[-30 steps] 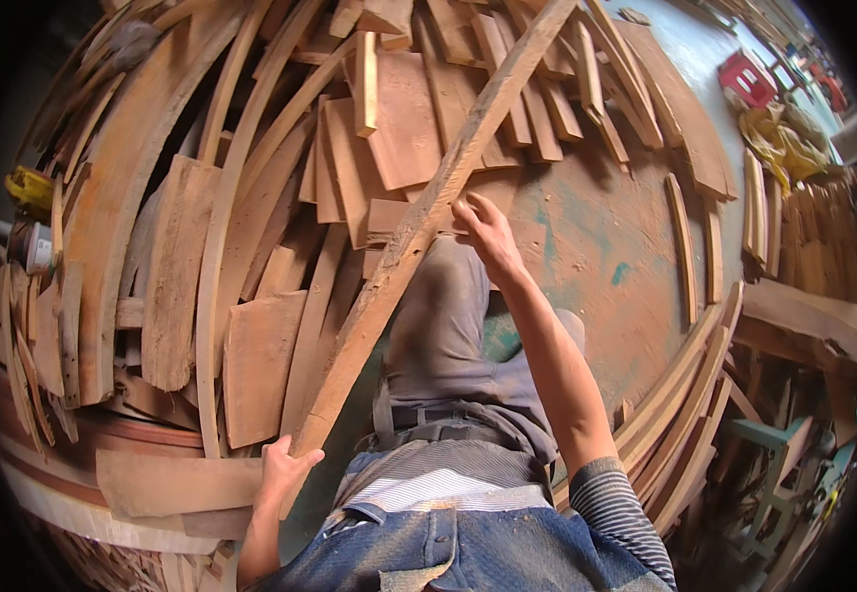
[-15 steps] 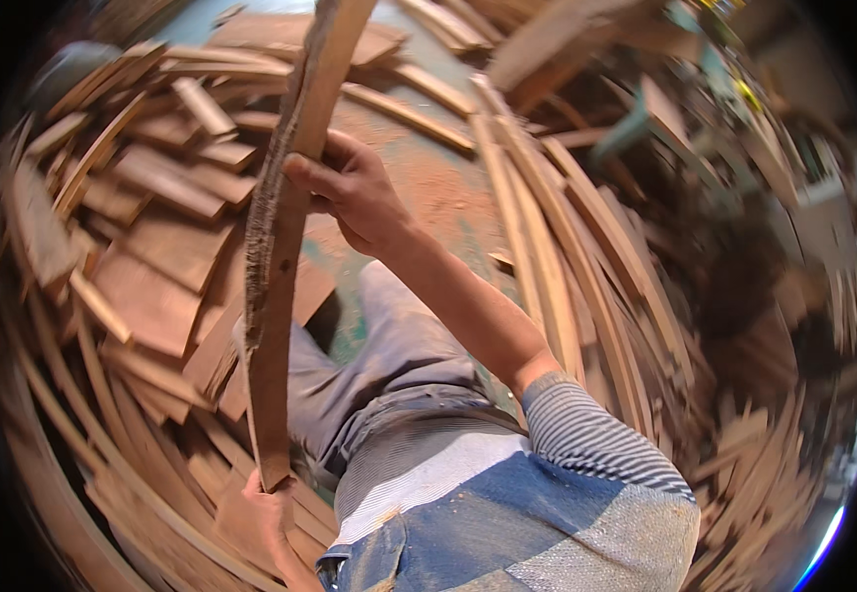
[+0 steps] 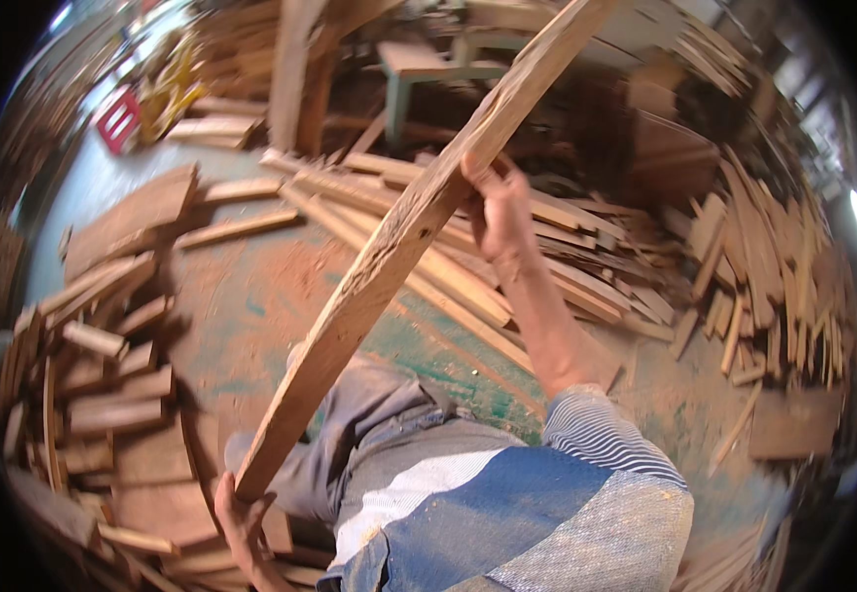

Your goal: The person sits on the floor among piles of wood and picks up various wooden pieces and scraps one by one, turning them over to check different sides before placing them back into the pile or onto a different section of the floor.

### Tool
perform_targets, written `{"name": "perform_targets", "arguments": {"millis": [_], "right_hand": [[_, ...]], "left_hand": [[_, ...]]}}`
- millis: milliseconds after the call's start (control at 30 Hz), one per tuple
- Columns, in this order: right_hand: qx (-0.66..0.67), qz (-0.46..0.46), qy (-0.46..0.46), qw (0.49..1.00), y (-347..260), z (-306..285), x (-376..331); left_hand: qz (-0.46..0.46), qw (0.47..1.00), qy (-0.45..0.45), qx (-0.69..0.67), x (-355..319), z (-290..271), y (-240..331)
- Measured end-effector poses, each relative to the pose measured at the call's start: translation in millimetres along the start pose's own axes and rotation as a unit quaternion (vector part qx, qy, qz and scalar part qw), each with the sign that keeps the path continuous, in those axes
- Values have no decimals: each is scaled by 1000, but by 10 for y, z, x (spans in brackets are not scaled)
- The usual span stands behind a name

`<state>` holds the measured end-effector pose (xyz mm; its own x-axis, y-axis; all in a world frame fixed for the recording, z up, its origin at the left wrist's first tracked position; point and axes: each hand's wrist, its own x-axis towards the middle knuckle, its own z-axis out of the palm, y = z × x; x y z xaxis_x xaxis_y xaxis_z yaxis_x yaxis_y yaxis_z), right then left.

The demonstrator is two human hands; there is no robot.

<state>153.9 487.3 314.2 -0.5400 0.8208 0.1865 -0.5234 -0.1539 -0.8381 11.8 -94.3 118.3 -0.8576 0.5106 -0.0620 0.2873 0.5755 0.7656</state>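
Observation:
A long wooden board with one rough, ragged edge slants across the view, from the lower left up past the top right. My right hand grips it beyond its middle, the thumb on the near face and the other fingers mostly hidden behind the wood. At the lower end my left hand holds the board, its fingers around the bottom edge. The board is held up in the air above my legs. Its far end runs out of the picture at the top.
Stacked wood offcuts lie at the left. Long strips of timber are heaped ahead, with a low bench behind them. More thin scrap pieces pile up on the right. Sawdust covers part of the green floor.
My body and view have turned to the right. The board has gone from nearly upright to a rightward slant, with both hands still on it.

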Motion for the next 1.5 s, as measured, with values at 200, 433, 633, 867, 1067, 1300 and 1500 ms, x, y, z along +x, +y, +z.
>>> {"name": "perform_targets", "arguments": {"millis": [200,433,633,867,1067,1300,1500], "right_hand": [[-28,97,176,979,334,-838,-554],[10,168,246,954,772,-1475,-1217],[22,151,290,945,738,-1650,-1392],[8,207,294,933,963,-1482,-1484],[36,244,259,934,1025,-1193,-1542],[-12,218,338,916,905,-1590,-1559],[-205,-214,561,773,-2935,-3484,-1258]], "left_hand": [[57,978,-69,187,400,-386,-562],[112,976,-103,157,799,-860,-747],[35,990,-90,100,1000,-596,-301],[-10,995,-74,59,1265,-35,142],[-25,995,-91,14,1451,330,354],[-80,988,-80,-103,1689,680,403],[297,857,-416,-56,1841,2243,3781]]}}
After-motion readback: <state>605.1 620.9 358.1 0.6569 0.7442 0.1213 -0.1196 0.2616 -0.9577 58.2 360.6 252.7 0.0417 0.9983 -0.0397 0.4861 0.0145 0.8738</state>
